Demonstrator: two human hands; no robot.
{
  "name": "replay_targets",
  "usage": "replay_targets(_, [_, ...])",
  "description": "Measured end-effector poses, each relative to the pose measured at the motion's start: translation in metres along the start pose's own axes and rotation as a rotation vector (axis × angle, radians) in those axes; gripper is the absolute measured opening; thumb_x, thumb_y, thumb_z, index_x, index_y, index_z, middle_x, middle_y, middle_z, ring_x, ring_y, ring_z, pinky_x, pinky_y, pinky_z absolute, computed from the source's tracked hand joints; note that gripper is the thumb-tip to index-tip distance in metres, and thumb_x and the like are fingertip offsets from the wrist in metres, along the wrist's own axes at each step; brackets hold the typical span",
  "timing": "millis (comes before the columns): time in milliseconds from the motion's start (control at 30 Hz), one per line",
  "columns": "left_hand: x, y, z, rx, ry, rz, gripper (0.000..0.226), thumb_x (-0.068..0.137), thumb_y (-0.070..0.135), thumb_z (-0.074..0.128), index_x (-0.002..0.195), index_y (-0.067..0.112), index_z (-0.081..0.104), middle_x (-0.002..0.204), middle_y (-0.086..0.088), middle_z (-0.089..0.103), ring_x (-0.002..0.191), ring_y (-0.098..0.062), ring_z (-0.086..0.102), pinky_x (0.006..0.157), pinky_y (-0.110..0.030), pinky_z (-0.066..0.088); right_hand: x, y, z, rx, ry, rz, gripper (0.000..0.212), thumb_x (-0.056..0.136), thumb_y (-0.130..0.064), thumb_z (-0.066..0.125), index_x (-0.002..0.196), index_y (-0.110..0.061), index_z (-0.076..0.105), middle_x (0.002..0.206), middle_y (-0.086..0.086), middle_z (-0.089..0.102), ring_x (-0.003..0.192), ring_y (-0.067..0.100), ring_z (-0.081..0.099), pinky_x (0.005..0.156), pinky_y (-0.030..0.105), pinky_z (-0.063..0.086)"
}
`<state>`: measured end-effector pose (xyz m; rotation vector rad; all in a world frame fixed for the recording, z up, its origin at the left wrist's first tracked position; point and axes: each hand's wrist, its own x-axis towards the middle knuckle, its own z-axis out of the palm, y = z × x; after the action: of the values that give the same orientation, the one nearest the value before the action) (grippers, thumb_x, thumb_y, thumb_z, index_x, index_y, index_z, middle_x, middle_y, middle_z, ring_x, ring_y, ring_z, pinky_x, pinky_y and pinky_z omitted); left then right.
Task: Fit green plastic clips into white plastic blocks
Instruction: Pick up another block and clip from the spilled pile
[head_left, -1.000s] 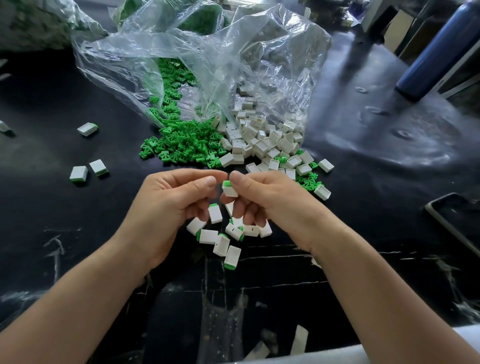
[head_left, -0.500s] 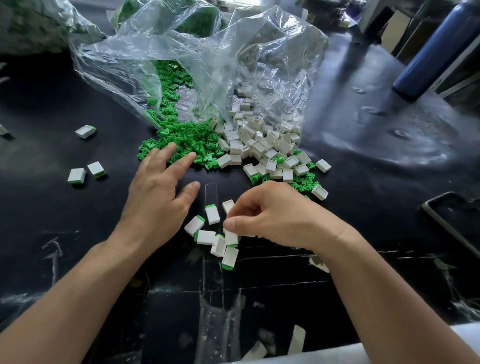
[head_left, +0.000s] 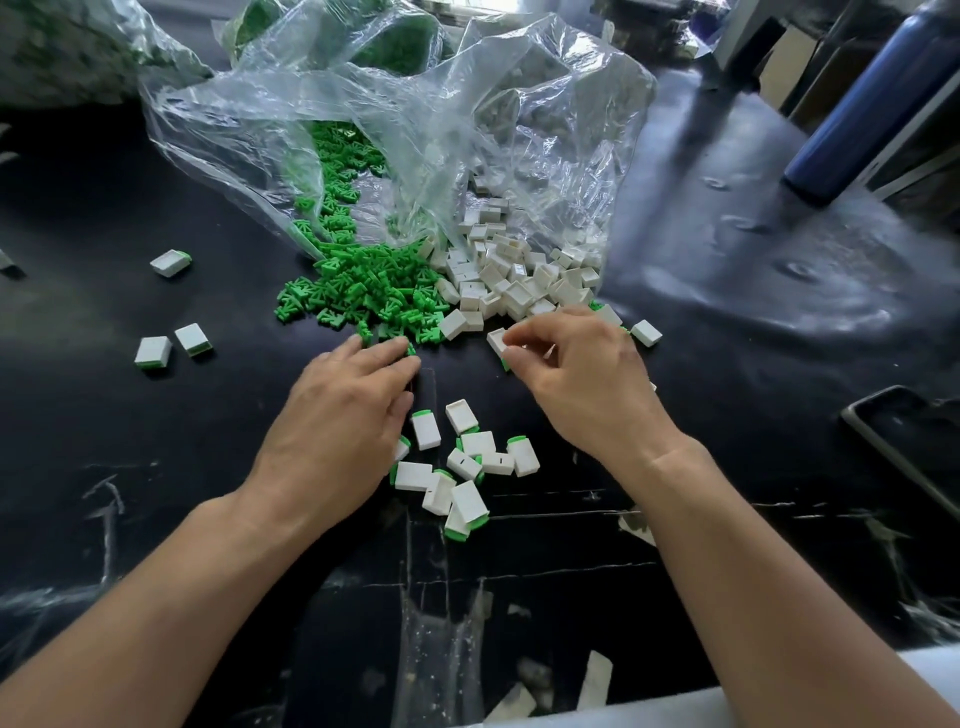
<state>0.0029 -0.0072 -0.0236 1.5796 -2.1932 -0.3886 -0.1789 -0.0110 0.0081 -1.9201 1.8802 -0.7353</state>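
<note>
Clips: small green plastic clips (head_left: 363, 291), heaped far centre.
Blocks: hollow white plastic blocks (head_left: 511, 283), heaped just right of the clips.
Left hand (head_left: 340, 426): fingers straight, at the heap's near edge.
Right hand (head_left: 579, 376): pinching a white block (head_left: 497, 339).
Surface: scuffed black table (head_left: 727, 374).

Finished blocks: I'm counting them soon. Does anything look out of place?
Yes. Three finished blocks lie far left of the main cluster, one alone, two side by side. Also, green clips and white blocks have spilled from their bags and mingle.

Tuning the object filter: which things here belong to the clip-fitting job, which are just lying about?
Job: green clips, white blocks, fitted blocks, clear bags, single block pinched by right hand, left hand at the clips.
Lying about: blue bottle, phone.
</note>
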Motion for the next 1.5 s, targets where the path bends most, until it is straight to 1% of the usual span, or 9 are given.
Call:
replay_targets(100, [-0.002,0.003,0.001,-0.036,0.044,0.057,0.031,0.083,-0.009,0.057,0.111,0.002,0.066,0.123,-0.016,0.061,0.122,-0.042,0.048,0.104,-0.049,0.033,0.005,0.002,0.008,-0.051,0.025,-0.005,0.027,0.090,-0.026,0.057,0.116,-0.021,0.064,0.094,-0.006,0.046,0.093,0.016,0.052,0.088,0.028,0.041])
replay_targets(267, [-0.003,0.000,-0.005,-0.047,0.116,0.021,0.036,0.080,-0.014,0.055,0.106,0.006,0.070,0.108,-0.013,0.067,0.104,-0.034,0.057,0.087,-0.041,0.045,0.011,0.004,0.017,-0.148,-0.011,-0.031,0.037,0.093,-0.029,0.052,0.129,-0.021,0.054,0.097,-0.002,0.044,0.104,0.020,0.048,0.086,0.029,0.036])
replay_targets(433, [0.000,0.000,-0.005,-0.007,0.112,0.014,0.033,0.081,-0.012,0.058,0.106,0.006,0.070,0.096,-0.016,0.063,0.096,-0.037,0.054,0.076,-0.045,0.047,0.012,0.006,0.021,-0.235,-0.008,-0.053,0.031,0.091,-0.029,0.055,0.119,-0.017,0.059,0.098,0.000,0.040,0.103,0.022,0.047,0.078,0.026,0.031])
replay_targets(700, [-0.003,0.002,-0.010,-0.024,0.141,0.042,0.032,0.080,-0.010,0.062,0.106,0.006,0.070,0.091,-0.016,0.061,0.083,-0.035,0.059,0.068,-0.045,0.052,0.012,0.007,0.020,-0.165,-0.006,-0.053,0.027,0.087,-0.020,0.061,0.115,-0.020,0.060,0.108,0.000,0.049,0.104,0.020,0.049,0.086,0.028,0.037])
replay_targets(867, [-0.001,0.004,-0.013,-0.169,0.265,-0.001,0.033,0.075,-0.014,0.065,0.104,0.002,0.069,0.096,-0.010,0.058,0.080,-0.020,0.056,0.079,-0.012,0.037,0.010,0.008,0.018,-0.111,0.032,-0.091,0.022,0.085,-0.009,0.061,0.106,-0.015,0.061,0.102,0.002,0.057,0.097,0.020,0.053,0.087,0.034,0.042])
replay_targets(1033, [0.001,0.005,-0.015,-0.368,0.289,-0.096,0.016,0.077,-0.001,0.069,0.081,0.014,0.074,0.085,0.009,0.060,0.074,0.000,0.057,0.073,0.002,0.038,0.013,0.012,0.014,0.022,0.062,-0.049,0.034,0.084,-0.008,0.063,0.118,-0.013,0.060,0.092,-0.005,0.048,0.082,0.009,0.046,0.080,0.012,0.033])
replay_targets(1133, [0.001,0.006,-0.016,-0.553,0.255,-0.182,0.030,0.077,0.001,0.071,0.070,0.029,0.066,0.080,0.014,0.066,0.068,0.004,0.060,0.068,-0.003,0.045,0.010,0.009,0.010,0.189,0.064,-0.057,0.026,0.085,-0.010,0.063,0.110,-0.016,0.065,0.089,-0.004,0.054,0.073,0.003,0.050,0.072,0.005,0.036])
replay_targets(1333, [0.000,0.021,-0.024,-1.084,0.058,-0.249,0.007,0.066,0.009,0.068,0.071,0.013,0.065,0.087,-0.003,0.072,0.074,-0.016,0.068,0.063,-0.021,0.056,-0.003,-0.007,0.009,0.433,0.050,-0.124,0.021,0.078,-0.003,0.068,0.084,-0.021,0.060,0.072,-0.015,0.056,0.063,-0.007,0.053,0.064,0.008,0.043])
replay_targets(1500, [-0.006,0.025,-0.024,-1.200,-0.071,-0.208,0.007,0.062,0.011,0.065,0.064,0.016,0.067,0.097,-0.002,0.073,0.079,-0.017,0.069,0.069,-0.023,0.057,-0.008,-0.014,0.009,0.450,0.025,-0.175,0.017,0.074,-0.006,0.074,0.080,-0.019,0.065,0.072,-0.007,0.060,0.063,0.004,0.055,0.062,0.018,0.047])
